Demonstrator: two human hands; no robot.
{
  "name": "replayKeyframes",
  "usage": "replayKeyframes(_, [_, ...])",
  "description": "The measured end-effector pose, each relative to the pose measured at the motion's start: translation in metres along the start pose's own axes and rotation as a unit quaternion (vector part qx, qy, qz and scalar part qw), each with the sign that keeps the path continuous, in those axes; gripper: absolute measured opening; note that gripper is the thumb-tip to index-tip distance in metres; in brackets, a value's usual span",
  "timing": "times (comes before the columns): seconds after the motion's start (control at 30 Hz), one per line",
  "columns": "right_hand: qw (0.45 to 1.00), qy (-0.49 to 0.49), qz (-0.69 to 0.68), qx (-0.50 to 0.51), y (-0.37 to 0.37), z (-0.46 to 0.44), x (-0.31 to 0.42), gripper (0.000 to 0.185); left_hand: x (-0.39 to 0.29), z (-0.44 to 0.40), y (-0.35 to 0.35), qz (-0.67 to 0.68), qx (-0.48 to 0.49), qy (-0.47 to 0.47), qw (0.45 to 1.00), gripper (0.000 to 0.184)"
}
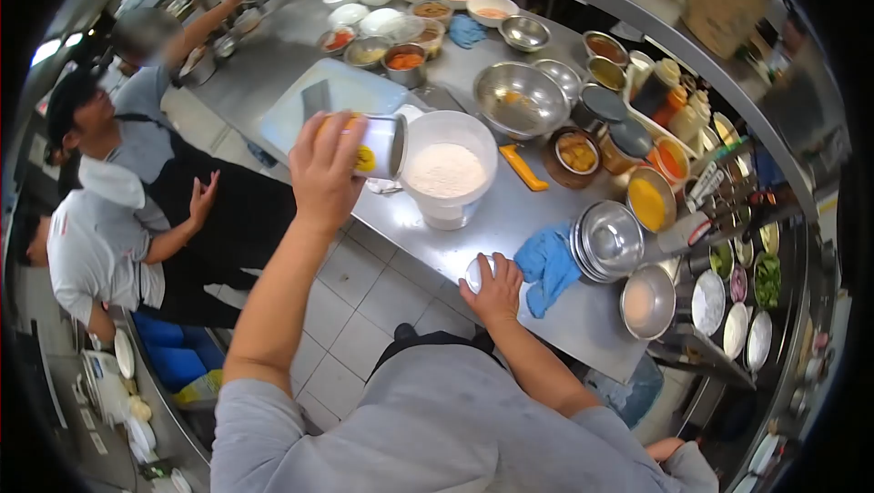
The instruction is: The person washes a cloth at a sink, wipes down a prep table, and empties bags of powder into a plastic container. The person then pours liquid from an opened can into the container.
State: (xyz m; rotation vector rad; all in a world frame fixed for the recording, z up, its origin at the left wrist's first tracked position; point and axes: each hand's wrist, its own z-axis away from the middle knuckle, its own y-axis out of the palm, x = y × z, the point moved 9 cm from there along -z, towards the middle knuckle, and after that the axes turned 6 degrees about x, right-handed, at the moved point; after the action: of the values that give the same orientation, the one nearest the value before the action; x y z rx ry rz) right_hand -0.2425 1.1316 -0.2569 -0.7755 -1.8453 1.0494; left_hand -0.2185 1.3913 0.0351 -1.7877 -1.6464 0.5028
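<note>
My left hand [332, 170] is wrapped round a can [387, 145] with a yellow mark on its label. The can lies tilted on its side, its end at the left rim of a clear plastic tub [475, 188]. White powder [446, 170] fills part of this tub. Near the front edge of the steel table, my right hand [496, 291] holds a small white round object [478, 272], which its fingers partly cover. A crumpled blue cloth [549, 265] lies just right of that hand. Behind the tub's right side is a yellow-handled tool [523, 168].
A cutting board [300, 115] with a blade on it lies behind the can. Metal bowls [521, 100], sauce bottles [657, 83] and food containers [405, 63] stand at the back and right. Several people [100, 229] stand at the left.
</note>
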Motion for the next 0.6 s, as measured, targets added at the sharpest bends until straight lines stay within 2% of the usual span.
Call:
replayKeyframes(0.03, [1.000,0.010,0.004,-0.004,-0.001,0.002,-0.002,0.065,-0.012,-0.006,0.010,-0.039,0.026,0.064,0.997,0.081])
replayKeyframes(0.17, [1.000,0.021,-0.009,-0.007,-0.006,0.002,-0.007,0.061,-0.018,-0.017,0.029,-0.068,0.042,0.090,0.993,0.069])
replayKeyframes(0.43, [0.999,0.027,-0.018,0.015,-0.003,0.010,-0.009,0.061,-0.033,-0.022,0.030,-0.057,0.012,0.098,0.994,0.066])
replayKeyframes(0.5, [0.999,0.017,-0.026,-0.007,-0.005,0.007,-0.009,0.061,-0.030,-0.027,0.044,-0.080,0.078,0.096,0.989,0.065])
replayKeyframes(0.53, [0.999,0.012,-0.029,-0.001,-0.007,0.006,-0.009,0.061,-0.030,-0.030,0.037,-0.077,0.052,0.090,0.992,0.063])
replayKeyframes(0.6, [1.000,0.015,-0.027,0.000,-0.009,0.003,-0.008,0.061,-0.032,-0.032,0.040,-0.085,0.063,0.101,0.989,0.065])
